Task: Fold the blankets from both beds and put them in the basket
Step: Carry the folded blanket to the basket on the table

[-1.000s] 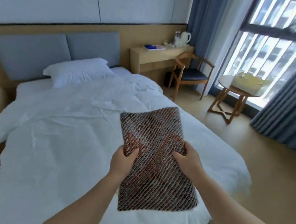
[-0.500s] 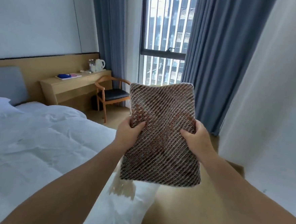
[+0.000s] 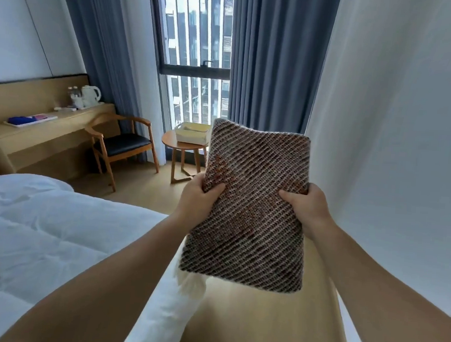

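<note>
A folded brown, white and rust knitted blanket (image 3: 254, 205) is held up in front of me, clear of the bed. My left hand (image 3: 197, 197) grips its left edge and my right hand (image 3: 303, 205) grips its right edge, thumbs on top. White fringe hangs below its lower left corner. A pale yellow basket (image 3: 192, 133) stands on a small round wooden table (image 3: 171, 140) by the window, partly hidden behind the blanket. A bed with a white duvet (image 3: 41, 227) fills the lower left.
A wooden chair with a black seat (image 3: 122, 143) stands left of the round table. A wooden desk (image 3: 45, 131) carries a kettle and a tray. Blue curtains flank the window. A white wall (image 3: 395, 129) runs along the right. Wooden floor lies between bed and wall.
The blanket has been lifted off the bed and carried with both hands as the view swung right toward the window; the basket on the round table has come into sight.
</note>
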`<act>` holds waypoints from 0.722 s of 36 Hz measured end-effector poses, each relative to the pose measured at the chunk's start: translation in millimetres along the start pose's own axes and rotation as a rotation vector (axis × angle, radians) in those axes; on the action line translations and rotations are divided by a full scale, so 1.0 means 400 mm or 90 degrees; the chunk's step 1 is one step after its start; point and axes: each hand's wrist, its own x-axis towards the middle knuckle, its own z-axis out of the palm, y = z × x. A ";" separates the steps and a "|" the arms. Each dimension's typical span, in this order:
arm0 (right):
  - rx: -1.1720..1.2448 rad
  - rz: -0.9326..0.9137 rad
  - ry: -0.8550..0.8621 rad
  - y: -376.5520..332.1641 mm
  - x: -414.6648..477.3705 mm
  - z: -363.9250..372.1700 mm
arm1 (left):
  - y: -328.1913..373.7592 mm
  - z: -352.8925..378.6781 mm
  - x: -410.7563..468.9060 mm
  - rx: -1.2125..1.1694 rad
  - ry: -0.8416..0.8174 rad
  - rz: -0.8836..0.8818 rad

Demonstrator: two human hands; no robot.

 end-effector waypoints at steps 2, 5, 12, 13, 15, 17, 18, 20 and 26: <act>-0.015 -0.023 0.010 0.007 0.037 0.016 | -0.023 0.002 0.044 -0.001 0.003 -0.012; -0.052 -0.056 0.016 0.010 0.096 0.048 | -0.066 0.007 0.123 -0.025 0.005 -0.036; -0.132 -0.113 0.063 0.007 0.279 0.156 | -0.136 0.018 0.331 -0.066 -0.014 -0.035; -0.142 -0.112 0.067 0.004 0.309 0.175 | -0.145 0.015 0.363 -0.066 -0.013 -0.039; -0.158 -0.118 0.072 0.000 0.365 0.213 | -0.165 0.009 0.429 -0.063 -0.012 -0.048; -0.167 -0.132 0.077 -0.002 0.418 0.252 | -0.184 0.002 0.500 -0.063 -0.015 -0.056; -0.166 -0.138 0.081 -0.002 0.440 0.271 | -0.192 -0.003 0.533 -0.060 -0.018 -0.061; -0.158 -0.149 0.087 0.000 0.479 0.305 | -0.207 -0.008 0.591 -0.056 -0.020 -0.061; -0.157 -0.157 0.075 0.021 0.618 0.351 | -0.253 0.031 0.735 -0.073 -0.017 -0.075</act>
